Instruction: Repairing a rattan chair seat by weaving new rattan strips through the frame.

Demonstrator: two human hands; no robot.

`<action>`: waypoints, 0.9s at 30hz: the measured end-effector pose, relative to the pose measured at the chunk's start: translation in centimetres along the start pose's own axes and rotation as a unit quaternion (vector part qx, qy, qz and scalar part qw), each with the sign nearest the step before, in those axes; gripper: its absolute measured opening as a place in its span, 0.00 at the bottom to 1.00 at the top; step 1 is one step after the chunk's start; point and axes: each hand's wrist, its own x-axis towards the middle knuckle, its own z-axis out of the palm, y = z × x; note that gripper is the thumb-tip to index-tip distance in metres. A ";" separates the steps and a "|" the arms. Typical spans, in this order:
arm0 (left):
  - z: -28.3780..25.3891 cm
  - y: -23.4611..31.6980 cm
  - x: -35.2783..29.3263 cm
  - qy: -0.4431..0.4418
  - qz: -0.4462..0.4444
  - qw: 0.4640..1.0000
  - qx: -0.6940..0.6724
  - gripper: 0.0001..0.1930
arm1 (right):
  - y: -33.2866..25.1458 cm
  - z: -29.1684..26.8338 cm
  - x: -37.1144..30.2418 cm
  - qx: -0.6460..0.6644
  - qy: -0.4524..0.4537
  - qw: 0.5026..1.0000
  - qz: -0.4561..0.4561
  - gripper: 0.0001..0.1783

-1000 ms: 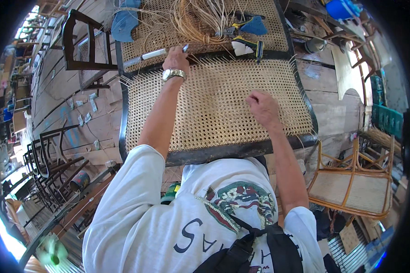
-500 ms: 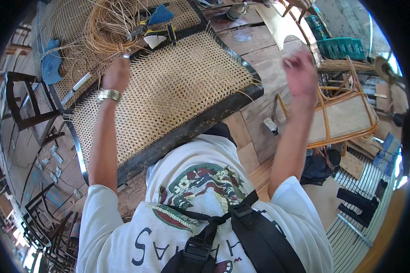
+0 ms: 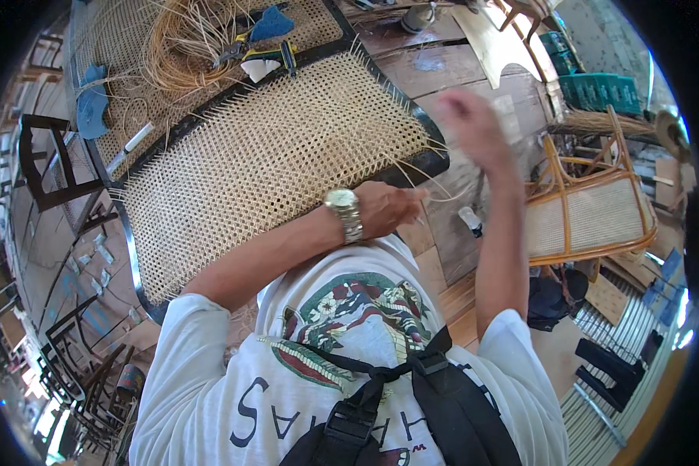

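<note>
Your left hand (image 3: pixel 384 210) is low by the near edge of the pale woven cane panel in a glossy black frame (image 3: pixel 272 163), its forearm crossing the near edge just ahead of your body. Its fingers are partly curled beside a thin, pale loose cane strand (image 3: pixel 443 199) that loops out past the near right corner; whether they pinch it, you can't tell from here. Your right hand (image 3: pixel 474 128) is raised beyond the frame's right edge, blurred, so neither how far its grip is open nor anything in it can be made out.

The panel is right in front of you, probably so that both hands reach its border. The tan coil of cane strands (image 3: pixel 182 58), the pliers with yellow-and-black handles (image 3: pixel 231 54) and the white-handled slim tool (image 3: pixel 139 137) lie on the farther cane section, likely to leave the near weave uncovered yet within reach.

On edges: short strand ends bristle along the far and right borders, where a sleeve could snag. Your right side has the most room, over the plank floor (image 3: pixel 431 101) between the frame and the honey-brown rattan chair (image 3: pixel 586 225); the near edge sits close to your shirt.
</note>
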 end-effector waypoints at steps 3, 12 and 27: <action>-2.1 -0.4 -2.5 0.142 0.153 0.974 -0.093 0.12 | 4.3 5.3 1.4 -0.059 -0.207 0.977 -0.003 0.09; -6.6 -4.3 -2.3 0.113 -0.348 0.926 0.087 0.16 | 4.8 6.5 0.6 -0.075 -0.236 0.968 -0.035 0.11; -8.5 -1.8 5.7 -0.096 -0.324 0.892 0.300 0.14 | 4.3 6.1 1.0 -0.147 -0.179 0.968 -0.093 0.09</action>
